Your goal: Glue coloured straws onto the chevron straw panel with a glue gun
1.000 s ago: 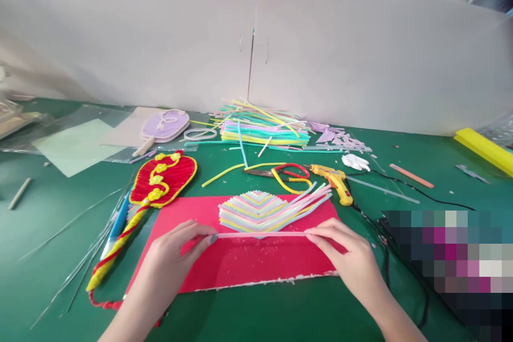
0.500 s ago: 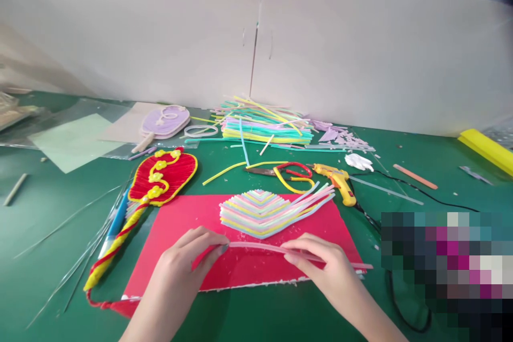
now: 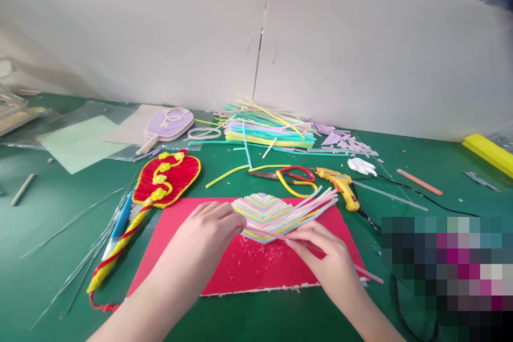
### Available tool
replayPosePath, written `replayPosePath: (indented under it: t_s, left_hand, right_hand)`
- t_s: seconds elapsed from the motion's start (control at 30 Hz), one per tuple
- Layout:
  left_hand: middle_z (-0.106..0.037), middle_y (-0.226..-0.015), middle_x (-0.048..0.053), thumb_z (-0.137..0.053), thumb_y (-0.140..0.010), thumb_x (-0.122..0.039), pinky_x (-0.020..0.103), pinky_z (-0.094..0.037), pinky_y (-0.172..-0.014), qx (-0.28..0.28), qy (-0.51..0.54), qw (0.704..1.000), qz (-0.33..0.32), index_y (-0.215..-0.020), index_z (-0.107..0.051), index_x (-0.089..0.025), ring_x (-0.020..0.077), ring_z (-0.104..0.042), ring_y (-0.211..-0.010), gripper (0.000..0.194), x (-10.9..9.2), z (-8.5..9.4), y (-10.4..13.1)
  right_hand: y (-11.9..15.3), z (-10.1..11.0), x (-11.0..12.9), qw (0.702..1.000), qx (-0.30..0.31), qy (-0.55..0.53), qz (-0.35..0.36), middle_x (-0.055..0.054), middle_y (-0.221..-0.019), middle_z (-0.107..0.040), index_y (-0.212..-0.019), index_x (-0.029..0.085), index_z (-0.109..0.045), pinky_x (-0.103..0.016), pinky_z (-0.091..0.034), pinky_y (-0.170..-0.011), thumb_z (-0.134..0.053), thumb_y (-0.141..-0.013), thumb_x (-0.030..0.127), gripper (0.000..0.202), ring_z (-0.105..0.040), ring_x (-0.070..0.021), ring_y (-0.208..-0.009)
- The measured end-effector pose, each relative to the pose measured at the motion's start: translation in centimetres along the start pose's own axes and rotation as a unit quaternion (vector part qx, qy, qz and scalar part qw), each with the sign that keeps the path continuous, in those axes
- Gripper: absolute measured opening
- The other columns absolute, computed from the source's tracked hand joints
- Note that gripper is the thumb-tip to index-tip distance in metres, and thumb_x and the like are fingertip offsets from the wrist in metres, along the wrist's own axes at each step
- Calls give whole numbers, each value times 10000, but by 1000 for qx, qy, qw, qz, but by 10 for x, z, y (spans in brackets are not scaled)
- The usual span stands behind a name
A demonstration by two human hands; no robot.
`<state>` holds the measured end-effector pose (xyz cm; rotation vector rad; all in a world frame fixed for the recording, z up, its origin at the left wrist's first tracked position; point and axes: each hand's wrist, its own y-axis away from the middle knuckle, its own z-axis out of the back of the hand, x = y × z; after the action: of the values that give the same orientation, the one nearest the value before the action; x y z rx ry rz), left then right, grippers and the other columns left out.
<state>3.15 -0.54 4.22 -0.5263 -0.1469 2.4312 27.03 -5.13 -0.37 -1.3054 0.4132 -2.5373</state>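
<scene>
The red board (image 3: 240, 273) lies flat on the green table (image 3: 236, 323), and the striped chevron piece (image 3: 262, 212), built of pastel strips, rests on its far half, with loose strip ends fanning out toward the board's far right corner. Over the middle of the board, the left hand (image 3: 218, 224) has its thumb and fingers closed together on one end of a pink strip (image 3: 369, 273), right at the near edge of the chevrons. The right hand (image 3: 323, 246) pinches the same strip farther along between thumb and forefinger, and the strip's other end sticks out past the board's right edge. Just beyond the board lie the scissors (image 3: 297, 175) with red and yellow handles, and to their right, the yellow glue gun (image 3: 340, 184). Farther behind the board are the heap of colored strips (image 3: 270, 133), the purple scraps (image 3: 352, 144) and a crumpled white wad (image 3: 362, 166). Left of the board, the red fan (image 3: 166, 179) lies with its yellow-and-red wrapped handle slanting toward the near side, beside thin wires (image 3: 85, 259); a lilac fan (image 3: 170, 123) lies behind it, beyond the board's far left corner.
</scene>
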Motion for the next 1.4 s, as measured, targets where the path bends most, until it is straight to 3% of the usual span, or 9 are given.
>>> replayPosePath:
  t_s: [0.23,0.53,0.73,0.8,0.87,0.93,1.0,1.1,1.4]
  left_hand:
    - [-668,-1078,133,-396,-905,-85,429,-521,-885,-110,-129,977,-133,-1108,-626,-129,263,-624,-1026,310,-10,-21,9]
    - [-687,-1167,21,-392,-956,-134,350,-474,-1011,-104,-71,951,-282,-1144,-635,-176,197,-604,-1134,310,-34,-31,17]
    - [-697,-1116,-47,-416,-923,-170,231,-589,-852,-56,-19,963,-265,-1057,-670,-373,157,-665,-1035,352,-105,-61,-15]
    - [-696,-1106,-22,-386,-917,-160,283,-628,-765,-39,-46,980,-188,-1044,-687,-326,200,-679,-1013,367,-132,-72,-30]
    - [-682,-1127,-45,-385,-915,-165,262,-621,-756,-47,-63,973,-218,-1032,-688,-333,188,-671,-1030,365,-143,-73,-39]
    - [-651,-1195,-79,-405,-921,-191,227,-587,-835,-68,-66,940,-328,-1066,-665,-384,157,-635,-1094,354,-134,-64,-37]
    - [-626,-1244,-86,-392,-937,-213,202,-530,-931,-76,-68,929,-356,-1074,-660,-389,130,-580,-1169,349,-110,-48,-26]
    - [-607,-1287,-20,-416,-948,-232,243,-455,-1023,-95,-113,889,-433,-1173,-635,-272,153,-515,-1235,318,-69,-30,1]
    - [-529,-1391,72,-373,-953,-490,375,-328,-1079,-44,-195,959,-203,-1333,-513,-139,255,-446,-1295,536,-39,-49,55]
  right_hand:
    - [5,-3,-2,999,-10,32,41,-39,-761,-638,-934,229,-722,-258,-551,-645,-564,-888,206,166,-641,-156,-725]
    - [7,-14,-10,996,-7,60,60,-14,-710,-623,-847,218,-688,-250,-523,-629,-593,-870,190,102,-607,-143,-695]
    - [12,-21,-22,994,-22,79,68,-22,-746,-627,-848,217,-685,-260,-516,-645,-597,-858,189,93,-611,-148,-706]
    - [12,-21,-24,994,-21,82,69,-23,-747,-632,-854,224,-686,-267,-517,-653,-598,-861,203,91,-615,-152,-710]
    - [12,-20,-24,994,-18,80,67,-25,-750,-634,-881,238,-685,-274,-519,-654,-586,-871,215,102,-620,-160,-712]
    - [12,-19,-22,994,-20,76,70,-29,-751,-635,-907,256,-685,-279,-522,-655,-570,-879,205,129,-624,-166,-708]
    - [11,-17,-19,995,-18,74,71,-30,-746,-631,-928,267,-685,-281,-527,-658,-566,-876,182,156,-626,-170,-705]
    - [11,-15,-15,995,-20,68,74,-19,-749,-623,-968,262,-684,-276,-527,-660,-589,-859,157,178,-620,-161,-712]
    - [11,-11,-8,989,13,92,117,-22,-756,-614,-900,201,-666,-285,-456,-680,-630,-840,105,119,-551,-141,-742]
